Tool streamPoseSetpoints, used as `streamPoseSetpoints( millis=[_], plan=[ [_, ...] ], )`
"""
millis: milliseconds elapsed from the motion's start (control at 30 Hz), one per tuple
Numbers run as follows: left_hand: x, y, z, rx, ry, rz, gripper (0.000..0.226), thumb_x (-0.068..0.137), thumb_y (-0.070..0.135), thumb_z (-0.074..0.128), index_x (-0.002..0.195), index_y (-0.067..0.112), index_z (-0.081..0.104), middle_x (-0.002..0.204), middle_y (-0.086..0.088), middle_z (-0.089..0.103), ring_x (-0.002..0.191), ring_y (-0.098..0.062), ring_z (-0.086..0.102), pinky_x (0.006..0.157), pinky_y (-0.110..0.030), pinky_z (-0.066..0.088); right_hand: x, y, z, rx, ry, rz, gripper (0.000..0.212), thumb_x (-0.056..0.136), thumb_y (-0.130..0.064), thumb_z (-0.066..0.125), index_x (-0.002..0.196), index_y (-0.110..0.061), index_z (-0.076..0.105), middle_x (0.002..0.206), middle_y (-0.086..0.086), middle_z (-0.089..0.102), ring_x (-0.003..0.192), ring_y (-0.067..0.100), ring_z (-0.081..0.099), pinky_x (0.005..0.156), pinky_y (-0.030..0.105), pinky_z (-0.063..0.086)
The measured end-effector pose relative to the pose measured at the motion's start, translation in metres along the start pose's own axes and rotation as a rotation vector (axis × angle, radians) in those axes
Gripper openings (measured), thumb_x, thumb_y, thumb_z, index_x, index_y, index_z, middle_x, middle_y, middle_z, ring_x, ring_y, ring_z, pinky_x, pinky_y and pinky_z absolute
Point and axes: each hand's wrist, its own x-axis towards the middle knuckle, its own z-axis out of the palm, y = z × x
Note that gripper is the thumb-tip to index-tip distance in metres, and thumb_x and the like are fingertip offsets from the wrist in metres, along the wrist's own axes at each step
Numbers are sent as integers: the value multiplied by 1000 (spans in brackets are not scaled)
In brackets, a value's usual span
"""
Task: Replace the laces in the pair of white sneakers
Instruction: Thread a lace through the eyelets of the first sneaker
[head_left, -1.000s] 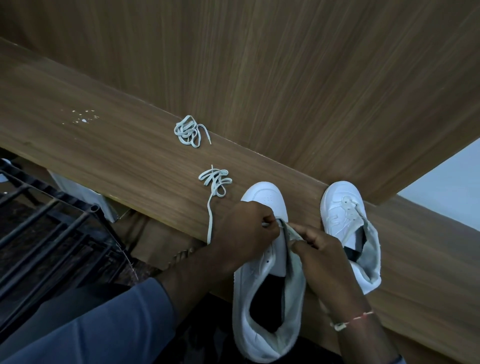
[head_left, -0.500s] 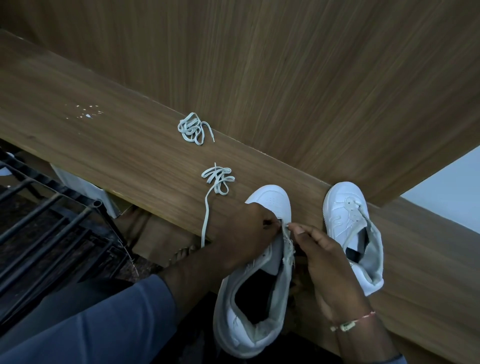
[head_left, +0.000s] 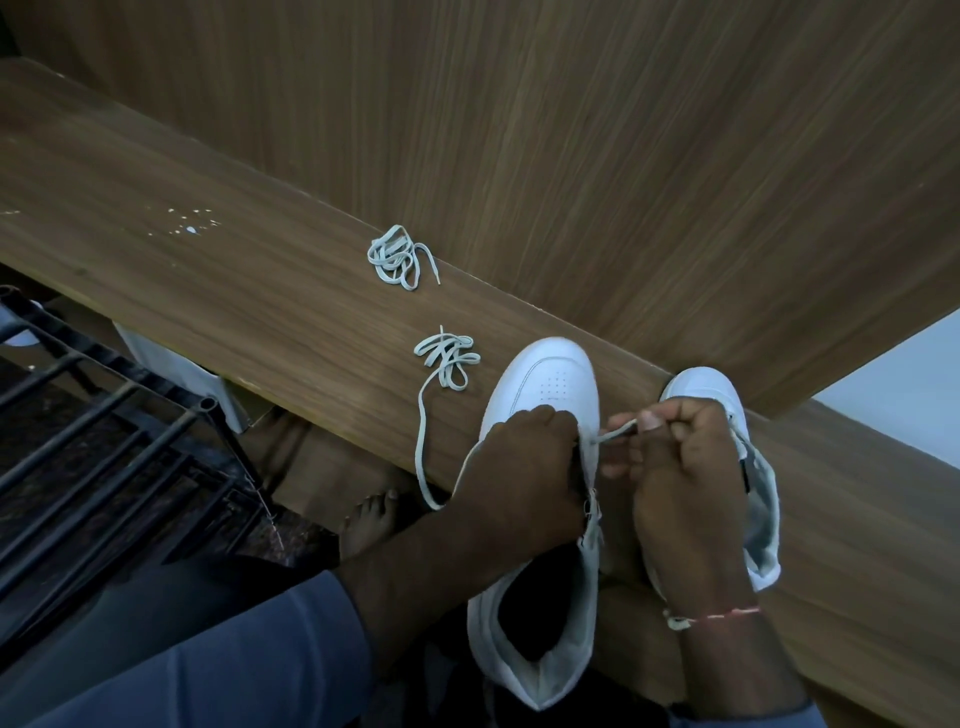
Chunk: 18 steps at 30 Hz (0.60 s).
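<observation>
The near sneaker (head_left: 543, 382) lies on the worktop (head_left: 208, 312) with its long axis running away from the person, toe toward the wood panel (head_left: 623, 156) and heel hanging past the near edge. The left hand (head_left: 524, 467) has its grip curled round the upper. The right hand (head_left: 685, 467) pinches a lace end (head_left: 615, 431). Half a second ago it was at the eyelets and has since drawn the end rightward, in front of the second sneaker (head_left: 701, 384). A loose lace (head_left: 449, 358) and a far lace bundle (head_left: 397, 257) lie to the left.
</observation>
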Motion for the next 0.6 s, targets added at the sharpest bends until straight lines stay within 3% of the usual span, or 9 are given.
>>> streamPoseSetpoints(
  millis=[133,300,400,500,600],
  plan=[
    [-2,6,5,5,94,19,28,65,25,48,88,12,58,87,-6,59,79,-27,55,68,-37,39,-2,-6,-1,126,30,-33,20,104,-9,40,87,-17,48,78,4,69,74,23,72,72,41,57],
    [-2,5,6,-15,159,-42,30,75,29,57,103,21,59,106,1,55,100,-20,48,81,-34,30,2,-3,5,235,58,77,19,104,-8,39,89,-14,48,69,2,65,75,23,72,76,40,58],
    [-2,3,7,-72,200,-106,41,75,35,65,113,22,54,112,2,54,103,-17,48,85,-34,38,6,-11,-9,465,91,102,20,103,-6,39,88,-15,49,71,4,59,75,22,70,76,38,57],
    [2,-3,3,-164,144,-207,47,76,43,64,118,24,53,109,7,53,102,-11,48,88,-26,39,15,-32,-44,661,60,-8,10,103,-11,43,94,-13,46,75,1,58,83,21,67,82,36,57],
    [4,-4,3,-181,54,-240,50,76,43,65,121,24,56,109,8,53,104,-12,50,90,-28,43,12,-43,-54,463,35,-16,14,100,-7,46,93,-16,54,70,-2,62,71,16,66,69,27,57]
  ],
)
